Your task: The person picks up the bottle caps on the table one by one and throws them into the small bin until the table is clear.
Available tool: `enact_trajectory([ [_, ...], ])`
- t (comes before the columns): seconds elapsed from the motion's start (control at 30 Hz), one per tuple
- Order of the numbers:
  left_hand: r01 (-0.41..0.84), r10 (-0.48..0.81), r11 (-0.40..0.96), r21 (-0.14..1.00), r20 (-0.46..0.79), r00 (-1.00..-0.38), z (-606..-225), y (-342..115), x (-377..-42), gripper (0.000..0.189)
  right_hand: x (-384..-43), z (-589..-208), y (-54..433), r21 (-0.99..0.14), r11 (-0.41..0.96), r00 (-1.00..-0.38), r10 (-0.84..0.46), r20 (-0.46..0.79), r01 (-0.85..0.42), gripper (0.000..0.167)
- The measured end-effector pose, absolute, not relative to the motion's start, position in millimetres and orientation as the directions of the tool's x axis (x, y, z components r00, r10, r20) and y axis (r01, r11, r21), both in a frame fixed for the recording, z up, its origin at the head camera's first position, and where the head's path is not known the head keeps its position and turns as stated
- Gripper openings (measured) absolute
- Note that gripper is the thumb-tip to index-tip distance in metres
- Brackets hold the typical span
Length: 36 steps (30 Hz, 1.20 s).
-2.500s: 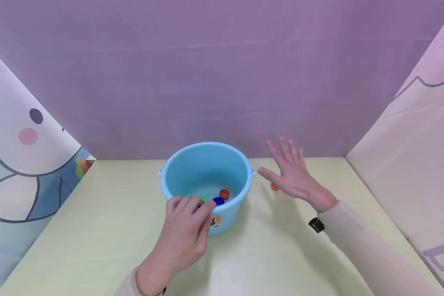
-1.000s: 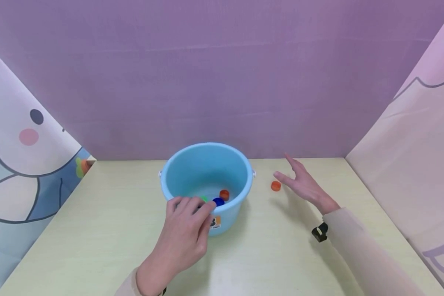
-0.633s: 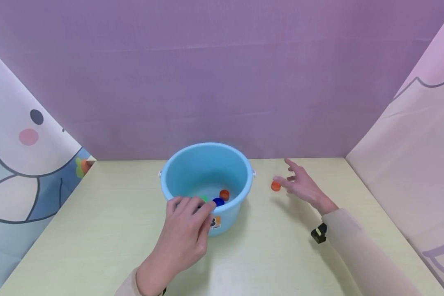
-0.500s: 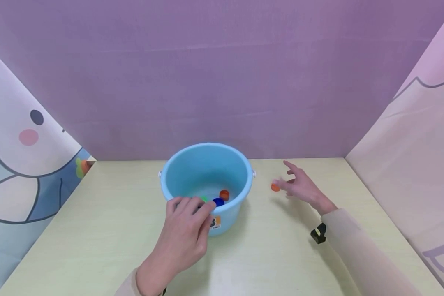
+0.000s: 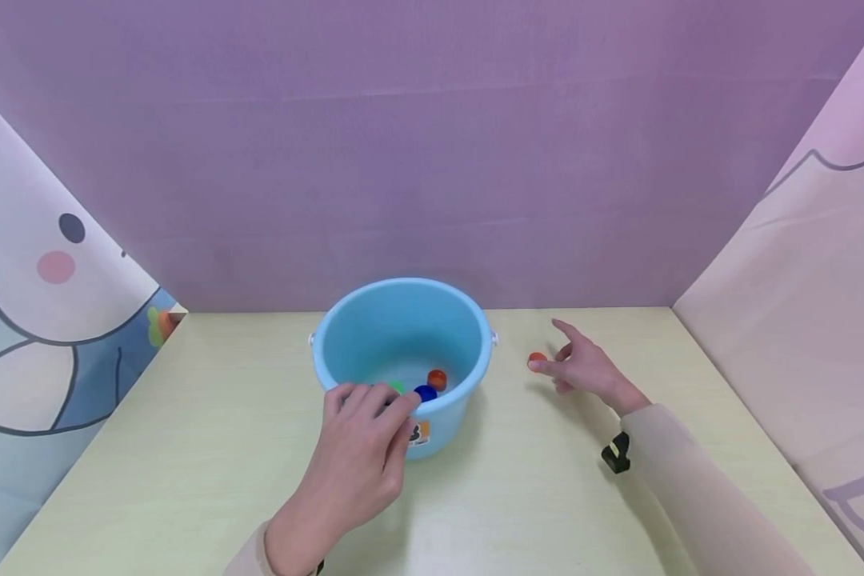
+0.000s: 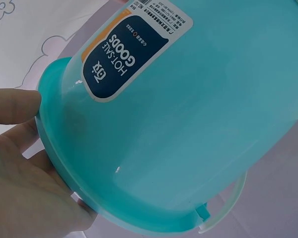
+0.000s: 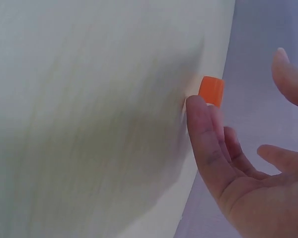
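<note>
In the head view, a light-blue bucket (image 5: 403,300) stands mid-table, tipped slightly toward me. My left hand (image 5: 360,448) grips its near rim, thumb outside and fingers over the edge. The left wrist view shows the thumb (image 6: 15,105) against the bucket wall (image 6: 188,114). Inside lie an orange-red cap (image 5: 437,379), a dark-blue one (image 5: 426,393) and something green (image 5: 398,386), partly behind my fingers. Right of the bucket, my right hand (image 5: 583,370) reaches an orange cap (image 5: 537,357). Its thumb (image 7: 206,144) is right at the cap (image 7: 211,90); its index finger stands out straight, well apart.
The pale wooden table (image 5: 187,448) ends at a purple backdrop (image 5: 432,160). Printed cloth panels (image 5: 36,320) close off both sides. A pale handle (image 6: 233,203) hangs from the bucket's side. Dark bands sit on both wrists.
My right hand has come down from a spread pose above the table to the orange cap, bringing its thumb to the cap while other fingers curled. The left hand and bucket stayed put.
</note>
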State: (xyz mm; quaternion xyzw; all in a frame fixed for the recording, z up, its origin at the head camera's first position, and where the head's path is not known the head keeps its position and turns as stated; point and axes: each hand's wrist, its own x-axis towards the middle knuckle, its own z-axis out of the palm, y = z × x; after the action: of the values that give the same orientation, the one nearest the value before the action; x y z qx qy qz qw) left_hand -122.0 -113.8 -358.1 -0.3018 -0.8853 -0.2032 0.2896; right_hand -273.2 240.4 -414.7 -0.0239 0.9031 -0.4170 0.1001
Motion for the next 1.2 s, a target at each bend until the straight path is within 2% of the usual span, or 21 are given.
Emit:
enact_trajectory([
  [0.5, 0.636, 0.414, 0.747, 0.195, 0.612, -0.674, -356.8, -113.4, -120.7, 0.022, -279.4, -426.1, 240.7, -0.763, 0.645, -0.969, -0.154, -0.194, 0.050, 0.096],
  [0.8, 0.644, 0.415, 0.741, 0.190, 0.626, -0.661, -357.4, -113.7, -121.3, 0.021, -280.5, -424.4, 237.6, -0.737, 0.674, -0.970, -0.147, -0.196, 0.046, 0.081],
  [1.2, 0.635, 0.414, 0.747, 0.195, 0.612, -0.674, -356.5, -113.8, -120.7, 0.022, -285.4, -429.9, 236.3, -0.711, 0.699, -0.972, -0.109, -0.207, 0.072, 0.064],
])
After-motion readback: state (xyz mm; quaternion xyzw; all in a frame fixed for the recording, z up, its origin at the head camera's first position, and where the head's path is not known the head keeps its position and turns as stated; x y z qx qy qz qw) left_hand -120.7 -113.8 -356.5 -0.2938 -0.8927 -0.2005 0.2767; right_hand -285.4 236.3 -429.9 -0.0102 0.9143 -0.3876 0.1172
